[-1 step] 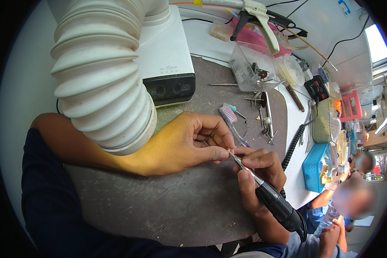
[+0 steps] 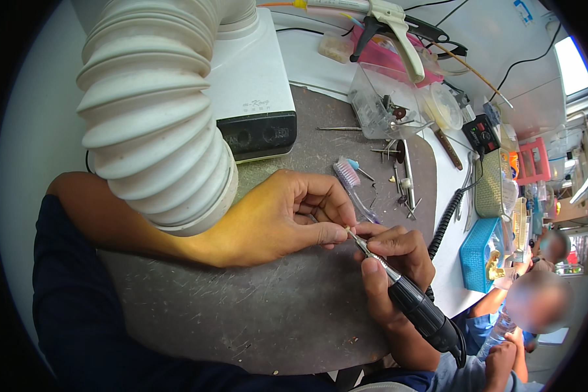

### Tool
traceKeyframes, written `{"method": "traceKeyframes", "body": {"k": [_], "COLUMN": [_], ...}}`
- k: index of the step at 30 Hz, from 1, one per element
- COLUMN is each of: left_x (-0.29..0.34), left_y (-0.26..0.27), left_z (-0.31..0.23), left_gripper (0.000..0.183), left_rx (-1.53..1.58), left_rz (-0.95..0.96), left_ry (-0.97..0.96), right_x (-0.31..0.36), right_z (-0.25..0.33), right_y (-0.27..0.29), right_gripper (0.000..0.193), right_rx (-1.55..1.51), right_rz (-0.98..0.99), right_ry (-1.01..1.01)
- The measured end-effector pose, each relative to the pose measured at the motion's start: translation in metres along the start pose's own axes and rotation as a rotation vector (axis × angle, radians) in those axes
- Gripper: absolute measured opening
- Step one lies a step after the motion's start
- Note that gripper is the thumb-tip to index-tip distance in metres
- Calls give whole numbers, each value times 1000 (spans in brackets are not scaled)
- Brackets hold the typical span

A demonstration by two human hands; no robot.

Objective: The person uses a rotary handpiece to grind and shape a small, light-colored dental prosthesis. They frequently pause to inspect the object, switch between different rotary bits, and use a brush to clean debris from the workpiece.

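Note:
My right hand (image 2: 398,261) is closed round a rotary handpiece (image 2: 421,307) with a black body and a silver nose. The handpiece slants up and to the left, its tip meeting the fingertips of my left hand (image 2: 287,219). Those fingers pinch a tiny pale piece (image 2: 348,229), possibly a dental crown; most of it is hidden by the thumb and forefinger. Just beyond my hands lies a toothbrush (image 2: 348,176) with pink and white bristles. Several small rotary burs (image 2: 398,151) are scattered further back on the dark mat (image 2: 255,313).
A wide white ribbed hose (image 2: 157,124) hangs over my left forearm, beside a white box-shaped machine (image 2: 255,72). At the back stand a clear box (image 2: 382,104) and a glue-gun-like dispenser (image 2: 395,32). A blue basket (image 2: 480,255) and a coiled black cord (image 2: 445,219) are at right, near another person (image 2: 503,359).

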State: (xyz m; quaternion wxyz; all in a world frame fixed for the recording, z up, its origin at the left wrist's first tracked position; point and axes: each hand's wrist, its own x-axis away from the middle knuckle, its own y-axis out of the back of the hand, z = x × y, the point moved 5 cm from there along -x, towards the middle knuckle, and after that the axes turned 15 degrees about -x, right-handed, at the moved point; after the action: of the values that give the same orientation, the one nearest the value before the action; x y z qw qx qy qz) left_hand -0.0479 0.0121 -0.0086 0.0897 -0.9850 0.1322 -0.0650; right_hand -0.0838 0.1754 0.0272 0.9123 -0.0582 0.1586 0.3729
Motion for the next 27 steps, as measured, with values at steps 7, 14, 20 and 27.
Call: {"method": "traceKeyframes", "body": {"k": [7, 14, 20, 27], "left_x": [1, 1, 0, 1], "left_y": [0, 0, 0, 1], "left_z": [-2, -3, -2, -2], "left_gripper": [14, 13, 14, 13], "left_rx": [-21, -42, -60, -64], "left_rz": [2, -16, -22, -12], "left_ry": [-16, 0, -17, 12], "right_x": [1, 1, 2, 1], "right_z": [-1, -2, 0, -1], "right_y": [0, 0, 0, -1], "right_gripper": [17, 17, 18, 18], "right_rx": [-9, -26, -36, -30], "right_rz": [-5, -16, -17, -7], "right_ry": [-1, -31, -19, -25]}}
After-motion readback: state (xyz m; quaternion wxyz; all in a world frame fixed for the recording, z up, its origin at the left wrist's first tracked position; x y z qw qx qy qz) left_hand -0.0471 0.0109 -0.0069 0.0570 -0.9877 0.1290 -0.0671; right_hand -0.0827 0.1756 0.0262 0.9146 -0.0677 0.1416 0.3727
